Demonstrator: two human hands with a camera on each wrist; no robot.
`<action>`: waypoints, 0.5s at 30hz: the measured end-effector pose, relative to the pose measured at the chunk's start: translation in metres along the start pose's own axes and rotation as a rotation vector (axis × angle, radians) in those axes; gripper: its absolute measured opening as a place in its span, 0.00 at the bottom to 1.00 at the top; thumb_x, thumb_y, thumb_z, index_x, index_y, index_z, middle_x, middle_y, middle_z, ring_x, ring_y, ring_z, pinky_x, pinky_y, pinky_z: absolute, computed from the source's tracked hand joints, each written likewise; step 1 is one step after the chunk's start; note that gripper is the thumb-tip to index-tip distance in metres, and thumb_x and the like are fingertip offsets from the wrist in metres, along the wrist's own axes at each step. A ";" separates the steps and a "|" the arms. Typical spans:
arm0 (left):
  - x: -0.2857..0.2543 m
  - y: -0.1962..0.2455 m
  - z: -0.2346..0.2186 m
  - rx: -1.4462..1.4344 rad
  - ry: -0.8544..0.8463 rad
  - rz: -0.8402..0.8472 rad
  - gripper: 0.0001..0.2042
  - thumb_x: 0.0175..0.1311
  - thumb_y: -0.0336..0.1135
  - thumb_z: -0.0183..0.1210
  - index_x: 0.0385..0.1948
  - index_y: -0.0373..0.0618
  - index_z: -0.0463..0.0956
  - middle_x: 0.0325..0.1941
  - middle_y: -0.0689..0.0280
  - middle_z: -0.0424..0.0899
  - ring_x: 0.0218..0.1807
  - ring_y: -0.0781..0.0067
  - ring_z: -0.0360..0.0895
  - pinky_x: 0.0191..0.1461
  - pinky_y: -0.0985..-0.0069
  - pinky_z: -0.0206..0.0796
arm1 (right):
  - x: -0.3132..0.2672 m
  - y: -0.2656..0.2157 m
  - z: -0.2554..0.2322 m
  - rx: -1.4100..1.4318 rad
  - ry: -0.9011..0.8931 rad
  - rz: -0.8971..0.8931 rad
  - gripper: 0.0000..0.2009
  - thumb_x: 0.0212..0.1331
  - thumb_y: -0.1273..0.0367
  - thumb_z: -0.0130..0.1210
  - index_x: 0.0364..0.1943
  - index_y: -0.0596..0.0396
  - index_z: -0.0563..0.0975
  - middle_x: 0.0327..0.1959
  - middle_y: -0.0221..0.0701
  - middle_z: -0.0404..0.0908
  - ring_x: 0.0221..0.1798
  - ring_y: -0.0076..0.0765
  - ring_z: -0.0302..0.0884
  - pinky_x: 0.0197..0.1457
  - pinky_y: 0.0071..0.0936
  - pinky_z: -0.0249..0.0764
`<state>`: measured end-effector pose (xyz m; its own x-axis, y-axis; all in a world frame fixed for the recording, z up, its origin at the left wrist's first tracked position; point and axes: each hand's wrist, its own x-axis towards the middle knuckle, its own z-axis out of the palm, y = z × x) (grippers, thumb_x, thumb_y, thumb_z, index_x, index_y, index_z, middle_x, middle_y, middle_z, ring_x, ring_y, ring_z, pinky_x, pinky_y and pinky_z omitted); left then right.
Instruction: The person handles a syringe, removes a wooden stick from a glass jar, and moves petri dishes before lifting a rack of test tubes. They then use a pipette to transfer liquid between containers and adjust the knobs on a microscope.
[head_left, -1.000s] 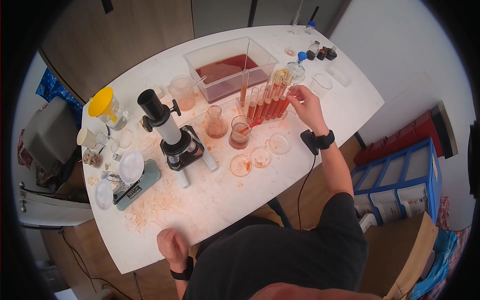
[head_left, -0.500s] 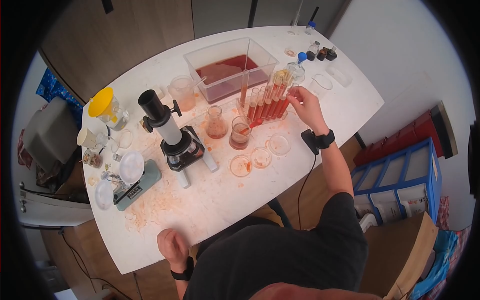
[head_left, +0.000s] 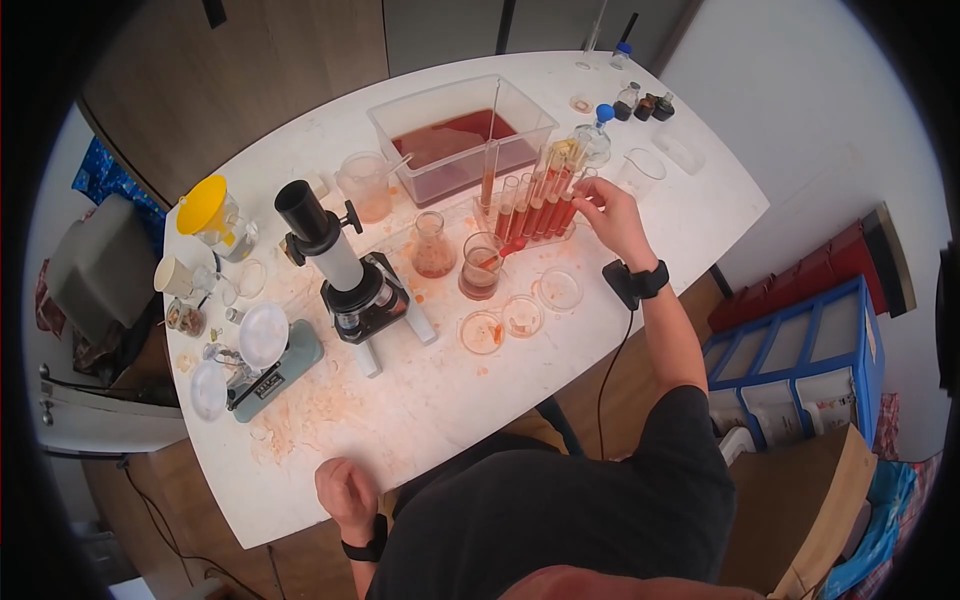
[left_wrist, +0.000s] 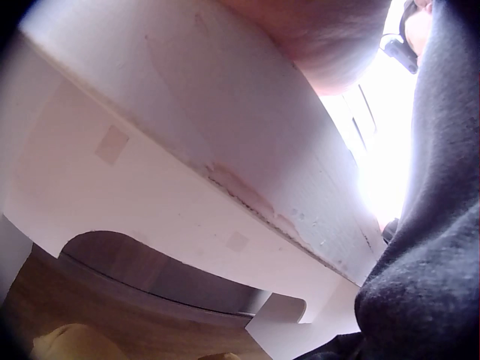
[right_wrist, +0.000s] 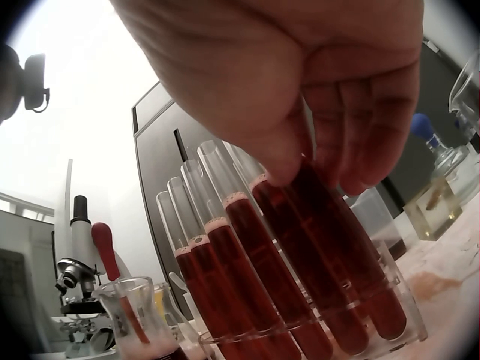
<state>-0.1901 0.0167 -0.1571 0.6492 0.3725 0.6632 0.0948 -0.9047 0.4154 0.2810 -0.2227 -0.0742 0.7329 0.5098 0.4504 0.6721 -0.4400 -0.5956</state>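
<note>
My right hand (head_left: pixel 614 224) is at the right end of a clear rack (right_wrist: pixel 414 330) of test tubes (head_left: pixel 535 215) filled with red liquid. In the right wrist view the thumb and fingers of this hand (right_wrist: pixel 300 90) pinch the upper part of the rightmost tube (right_wrist: pixel 384 307), which stands in the rack; the hand hides its top. A beaker (head_left: pixel 479 283) in front of the rack holds a dropper with a red bulb (right_wrist: pixel 103 237). My left hand (head_left: pixel 348 497) rests at the table's front edge, fingers loosely curled and holding nothing; part of it (left_wrist: pixel 330 37) shows in the left wrist view.
Left of the beaker are a conical flask (head_left: pixel 433 256) and a microscope (head_left: pixel 345 270); a balance (head_left: pixel 275 378) stands farther left. Behind the rack is a plastic tub (head_left: pixel 456 165) of red liquid. Several dishes (head_left: pixel 522 315) lie in front. Bottles (head_left: pixel 645 107) stand at the back right.
</note>
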 end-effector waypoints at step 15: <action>0.000 0.000 0.000 -0.012 -0.001 0.002 0.11 0.52 0.15 0.56 0.36 0.38 0.71 0.32 0.54 0.78 0.34 0.51 0.76 0.39 0.62 0.70 | 0.012 0.006 0.004 0.082 -0.018 0.117 0.11 0.58 0.71 0.60 0.44 0.60 0.78 0.31 0.35 0.83 0.29 0.28 0.81 0.33 0.25 0.74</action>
<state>-0.1901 0.0169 -0.1569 0.6502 0.3708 0.6631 0.0846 -0.9027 0.4218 0.2934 -0.2166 -0.0748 0.8030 0.4725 0.3632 0.5710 -0.4355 -0.6959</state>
